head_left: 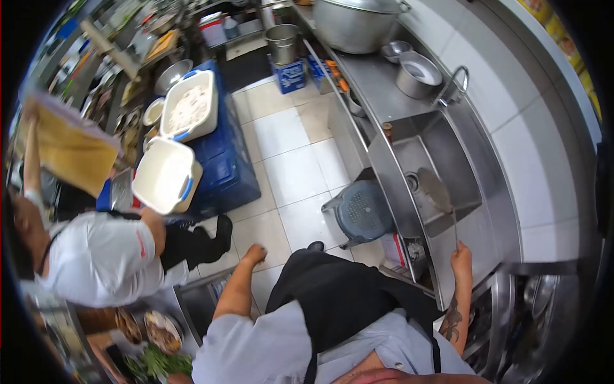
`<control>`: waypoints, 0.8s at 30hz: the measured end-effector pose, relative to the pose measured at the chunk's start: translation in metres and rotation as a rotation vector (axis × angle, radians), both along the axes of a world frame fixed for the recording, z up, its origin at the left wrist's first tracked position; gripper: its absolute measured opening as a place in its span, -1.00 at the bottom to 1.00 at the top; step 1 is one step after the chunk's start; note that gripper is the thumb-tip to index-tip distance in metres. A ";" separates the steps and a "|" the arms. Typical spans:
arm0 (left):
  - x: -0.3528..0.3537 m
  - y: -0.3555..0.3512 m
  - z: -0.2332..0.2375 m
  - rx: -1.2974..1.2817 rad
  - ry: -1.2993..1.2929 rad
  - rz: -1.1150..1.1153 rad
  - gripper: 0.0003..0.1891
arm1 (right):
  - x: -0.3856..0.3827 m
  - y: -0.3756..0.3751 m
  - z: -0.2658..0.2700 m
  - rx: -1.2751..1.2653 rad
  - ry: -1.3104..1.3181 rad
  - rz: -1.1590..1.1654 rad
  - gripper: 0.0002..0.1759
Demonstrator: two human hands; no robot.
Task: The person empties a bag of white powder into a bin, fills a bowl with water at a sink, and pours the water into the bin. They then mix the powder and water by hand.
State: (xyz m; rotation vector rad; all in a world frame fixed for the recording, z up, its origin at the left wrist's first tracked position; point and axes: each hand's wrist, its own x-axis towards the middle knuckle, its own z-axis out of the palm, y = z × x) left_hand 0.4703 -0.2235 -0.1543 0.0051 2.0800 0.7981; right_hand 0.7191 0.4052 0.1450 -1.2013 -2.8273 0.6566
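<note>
In my right hand is the handle of a long skimmer, whose round head is over the steel sink. My left hand hangs over the tiled floor with its fingers curled; whether anything small is inside is hidden. A curved faucet stands at the far side of the sink. Beyond it on the steel counter are a metal pot and a large lidded pot.
On the left a co-worker holds up a yellow board. Two white tubs rest on a blue chest. A grey stool stands beside the sink. Greens lie at the lower left.
</note>
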 end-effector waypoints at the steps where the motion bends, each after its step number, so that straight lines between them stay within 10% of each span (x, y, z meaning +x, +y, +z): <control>1: 0.003 -0.015 -0.009 -0.054 -0.091 0.051 -0.78 | 0.002 0.001 -0.004 0.000 -0.008 -0.040 -0.54; 13: 0.023 0.031 0.007 0.047 -0.216 0.437 -0.79 | 0.023 0.016 0.000 0.023 0.024 0.214 -0.57; 19: -0.035 0.048 0.029 0.029 -0.026 0.197 -0.71 | 0.033 0.050 -0.016 -0.231 0.118 0.188 -0.55; 22: -0.070 0.052 0.036 -0.013 0.013 0.161 -0.71 | 0.012 0.008 0.001 0.111 0.161 0.128 -0.54; 24: -0.093 0.052 0.031 -0.015 0.016 0.145 -0.71 | -0.014 -0.021 0.056 -0.654 -0.074 -0.158 -0.53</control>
